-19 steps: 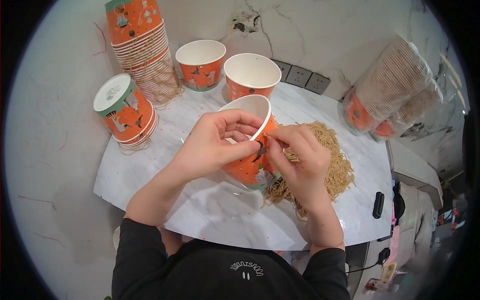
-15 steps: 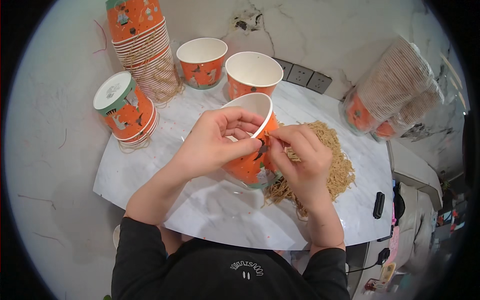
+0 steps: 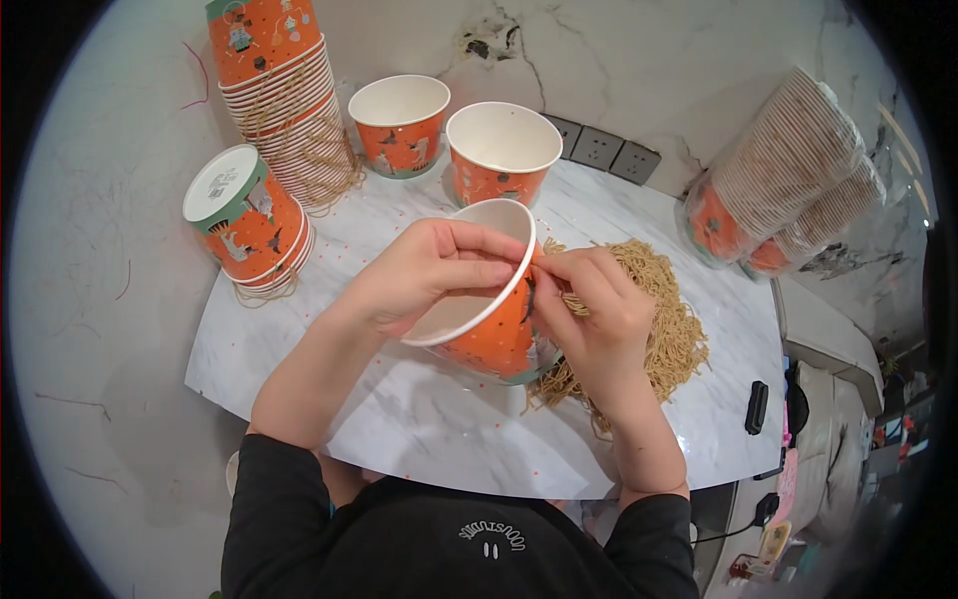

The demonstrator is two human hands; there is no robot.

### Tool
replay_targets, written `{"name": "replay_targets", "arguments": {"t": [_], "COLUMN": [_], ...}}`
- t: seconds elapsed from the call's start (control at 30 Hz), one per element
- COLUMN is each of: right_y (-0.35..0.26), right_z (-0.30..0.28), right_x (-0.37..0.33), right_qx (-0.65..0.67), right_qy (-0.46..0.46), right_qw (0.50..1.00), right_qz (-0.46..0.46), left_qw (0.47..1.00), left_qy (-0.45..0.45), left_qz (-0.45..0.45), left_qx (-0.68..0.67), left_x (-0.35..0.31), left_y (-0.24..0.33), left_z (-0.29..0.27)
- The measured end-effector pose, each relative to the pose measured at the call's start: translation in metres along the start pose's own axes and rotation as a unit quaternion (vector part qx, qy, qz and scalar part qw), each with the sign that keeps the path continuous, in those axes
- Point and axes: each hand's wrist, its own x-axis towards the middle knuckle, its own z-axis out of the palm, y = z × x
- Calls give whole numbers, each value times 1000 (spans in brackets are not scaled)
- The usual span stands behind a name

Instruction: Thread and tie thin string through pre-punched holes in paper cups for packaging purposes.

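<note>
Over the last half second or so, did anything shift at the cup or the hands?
Nothing visibly changed. The left hand grips the rim of the tilted orange cup as before, and the right hand is at its side, over the pile of tan string, as before.

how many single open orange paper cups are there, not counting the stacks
3: one tilted cup held by both hands, two upright at the back of the table, left cup and right cup. Stacks could hide more.

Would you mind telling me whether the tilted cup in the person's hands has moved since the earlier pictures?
No. The tilted cup sits in the same spot below the two upright cups and left of the straw pile, held by both hands.
</note>
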Motion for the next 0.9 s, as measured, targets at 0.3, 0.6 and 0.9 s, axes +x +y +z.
{"name": "replay_targets", "arguments": {"t": [0.3,0.6,0.9], "right_y": [3,7,2], "right_z": [5,-14,-18], "right_x": [-3,8,1], "right_qx": [26,180,338], "right_qy": [-50,-134,-133], "right_qw": [998,966,901], "right_qz": [23,130,239], "left_qw": [973,939,708], "left_qy": [71,98,220], "left_qz": [32,107,367], "left_qx": [216,313,561], "left_x": [0,-3,-15], "left_y": [-4,-12,-4], "left_z": [6,12,30]}}
